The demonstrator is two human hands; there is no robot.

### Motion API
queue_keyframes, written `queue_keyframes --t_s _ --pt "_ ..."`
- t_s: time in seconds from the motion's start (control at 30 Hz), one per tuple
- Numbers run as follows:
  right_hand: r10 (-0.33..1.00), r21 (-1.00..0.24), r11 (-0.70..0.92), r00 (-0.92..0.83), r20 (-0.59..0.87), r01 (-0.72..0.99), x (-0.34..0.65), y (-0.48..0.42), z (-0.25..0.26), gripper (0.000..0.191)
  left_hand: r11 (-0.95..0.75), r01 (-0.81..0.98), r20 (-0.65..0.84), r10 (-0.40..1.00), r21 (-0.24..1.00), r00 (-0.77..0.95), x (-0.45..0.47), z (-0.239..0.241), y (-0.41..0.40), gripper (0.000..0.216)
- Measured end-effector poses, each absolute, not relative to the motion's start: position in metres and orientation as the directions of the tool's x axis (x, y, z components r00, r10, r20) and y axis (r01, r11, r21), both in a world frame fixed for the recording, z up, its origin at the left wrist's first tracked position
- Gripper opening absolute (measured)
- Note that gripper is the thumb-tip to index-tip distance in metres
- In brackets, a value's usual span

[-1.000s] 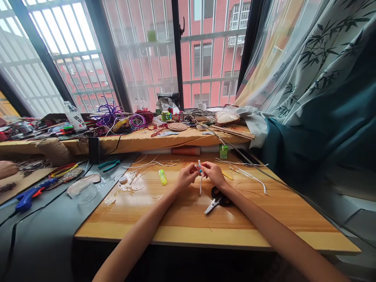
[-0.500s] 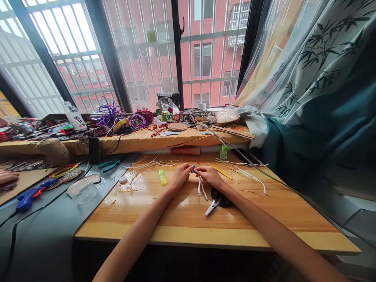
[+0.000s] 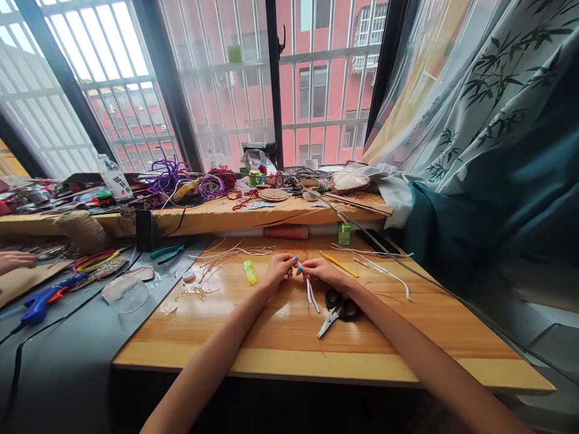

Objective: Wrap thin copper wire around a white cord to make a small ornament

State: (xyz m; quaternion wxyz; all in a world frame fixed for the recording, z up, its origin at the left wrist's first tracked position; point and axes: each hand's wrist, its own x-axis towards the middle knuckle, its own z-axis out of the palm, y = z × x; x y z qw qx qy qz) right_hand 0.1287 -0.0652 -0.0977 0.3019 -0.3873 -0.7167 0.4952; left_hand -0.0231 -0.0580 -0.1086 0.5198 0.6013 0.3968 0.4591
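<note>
My left hand (image 3: 279,269) and my right hand (image 3: 322,270) meet over the wooden table (image 3: 407,325), fingers pinched on the top of a folded white strip (image 3: 311,292). The strip's two ends hang down toward the tabletop. Black-handled scissors (image 3: 337,308) lie just below my right hand, blades pointing left. A yellow-green lighter (image 3: 249,272) rests left of my left hand.
Loose white strips (image 3: 384,269) and a yellow tool (image 3: 339,263) lie to the right, thin fibres (image 3: 221,259) to the left. A cluttered sill (image 3: 203,208) runs behind. On the grey mat are pliers (image 3: 167,251) and a blue glue gun (image 3: 43,299). Another person's hand (image 3: 15,261) is far left.
Both hands have lowered and moved slightly away from me while holding the strip. The strip's ends now hang nearer the table. The other person's hand at the left has shifted.
</note>
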Motion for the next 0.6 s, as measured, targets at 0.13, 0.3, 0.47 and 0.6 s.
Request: queue_keyframes --t_s 0.13,0.3,0.47,0.6 --pt "0.845 -0.939 0.207 -0.535 0.030 0.274 0.1299 -0.0649 -0.0983 0.043 -0.093 -0.026 0.096 0.946 0.995 0.308 -0.0247 -0.1097 -0.0559 0.030" --pt "0.853 -0.945 0.209 -0.519 0.050 0.253 0.1274 -0.0642 -0.1008 0.046 -0.127 -0.019 0.127 0.950 0.992 0.284 -0.0276 -0.1079 -0.0544 0.026" --pt "0.830 -0.941 0.210 -0.557 0.029 0.264 0.1298 -0.0687 -0.0946 0.040 -0.190 0.074 0.160 0.942 0.979 0.295 -0.0248 -0.1076 -0.0561 0.022" --pt "0.860 -0.948 0.162 -0.510 0.000 0.275 0.1287 -0.0727 -0.0926 0.039 -0.421 0.500 0.367 0.907 0.757 0.207 -0.0246 -0.1095 -0.0593 0.022"
